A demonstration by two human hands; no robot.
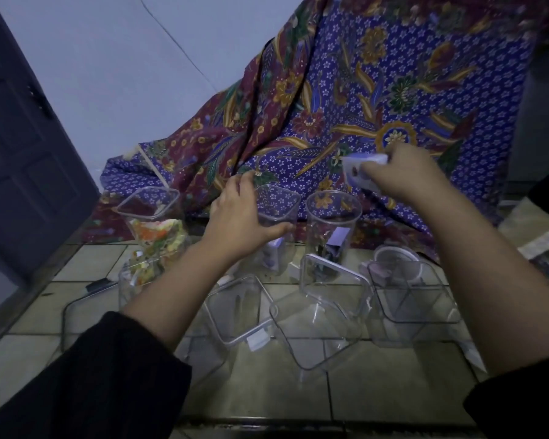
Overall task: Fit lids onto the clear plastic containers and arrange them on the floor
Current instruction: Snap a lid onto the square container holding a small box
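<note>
Gripping a tall jar (278,207) near the floor's (377,394) far edge with our left hand (238,213), our right hand (403,175) pinches a lid (360,167).

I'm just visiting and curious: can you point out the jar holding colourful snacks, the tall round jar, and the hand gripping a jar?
Snack jar (154,236), head view, on its colourful filling.
Round jar (332,217), head view, upper wall.
Left hand (238,217), head view, back of hand.

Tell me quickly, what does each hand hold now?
Left hand: closed around the rim of a tall clear container.
Right hand: closed on a small whitish item; what it is cannot be told.
</note>
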